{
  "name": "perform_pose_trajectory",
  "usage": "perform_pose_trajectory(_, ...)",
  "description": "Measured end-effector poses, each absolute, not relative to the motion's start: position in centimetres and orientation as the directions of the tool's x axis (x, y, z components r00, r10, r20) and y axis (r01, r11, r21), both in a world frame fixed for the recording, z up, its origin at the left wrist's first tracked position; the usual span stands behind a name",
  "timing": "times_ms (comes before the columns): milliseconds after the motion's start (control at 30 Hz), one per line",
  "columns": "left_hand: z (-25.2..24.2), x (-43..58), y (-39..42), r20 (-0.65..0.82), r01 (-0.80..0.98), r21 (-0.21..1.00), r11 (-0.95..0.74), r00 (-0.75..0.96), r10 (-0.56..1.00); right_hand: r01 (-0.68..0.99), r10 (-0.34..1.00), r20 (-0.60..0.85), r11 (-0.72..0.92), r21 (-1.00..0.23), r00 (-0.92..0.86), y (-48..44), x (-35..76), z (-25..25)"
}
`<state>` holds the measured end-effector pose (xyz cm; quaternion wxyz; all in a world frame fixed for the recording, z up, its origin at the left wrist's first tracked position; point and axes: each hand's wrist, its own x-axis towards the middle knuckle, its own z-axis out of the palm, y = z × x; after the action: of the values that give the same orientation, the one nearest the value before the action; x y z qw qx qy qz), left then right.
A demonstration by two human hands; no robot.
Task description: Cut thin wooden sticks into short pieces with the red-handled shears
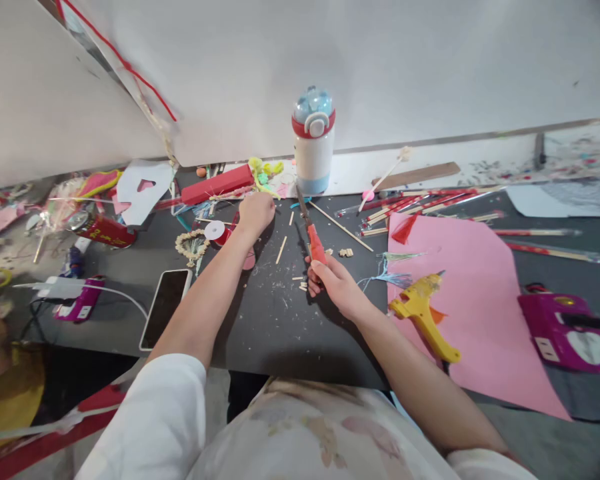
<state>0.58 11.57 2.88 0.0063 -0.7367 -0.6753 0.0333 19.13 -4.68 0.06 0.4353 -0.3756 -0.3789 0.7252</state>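
My right hand (333, 283) grips the red handles of a pair of scissors (310, 230), whose closed blades point away from me toward a white bottle. My left hand (255, 210) reaches far across the black table (265, 320), its fingers curled down near a thin wooden stick (230, 195) and a red box (217, 185). What those fingers hold is hidden. Short stick pieces (281, 249) and wood crumbs lie between my two hands.
A white bottle with a red and blue lid (313, 141) stands at the back. A yellow glue gun (423, 312) lies on pink paper (473, 313). A phone (165, 307), a red can (103, 230), a purple device (567, 330) and several red-wrapped sticks (420, 203) surround the work spot.
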Motion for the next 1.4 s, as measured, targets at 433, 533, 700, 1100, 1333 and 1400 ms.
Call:
perform_pose_trajectory(433,4.1,-0.1,9.2,-0.041,0.995,0.100,-0.011,0.015,0.999,-0.406,0.924,-0.270,-0.364,-0.838,-0.270,-4.2,19.3,1.6)
perform_pose_trajectory(533,5.2,0.4,5.6,-0.157,0.971,0.234,-0.053,0.091,0.983,-0.418,0.922,-0.282,-0.373,-0.828,-0.263,-4.0,19.3,1.5)
perform_pose_trajectory(700,4.8,2.1,-0.4,-0.291,0.887,0.361,-0.287,0.400,0.869,-0.409,0.929,-0.286,-0.362,-0.838,-0.235,-3.8,19.4,1.4)
perform_pose_trajectory(1100,3.4,1.1,-1.7,0.017,0.608,0.767,-0.205,0.300,0.954,-0.183,0.959,-0.160,-0.205,-0.961,-0.234,-4.2,19.1,0.3)
perform_pose_trajectory(1333,4.1,1.0,-2.9,-0.083,-0.326,0.915,0.239,0.426,0.901,0.119,0.966,-0.072,-0.044,-0.992,-0.248,-4.7,19.4,-1.4)
perform_pose_trajectory(1400,4.7,0.9,-3.3,-0.077,-0.453,0.835,0.311,0.464,0.882,0.123,0.966,-0.071,-0.041,-0.992,-0.249,-4.9,19.5,-1.3)
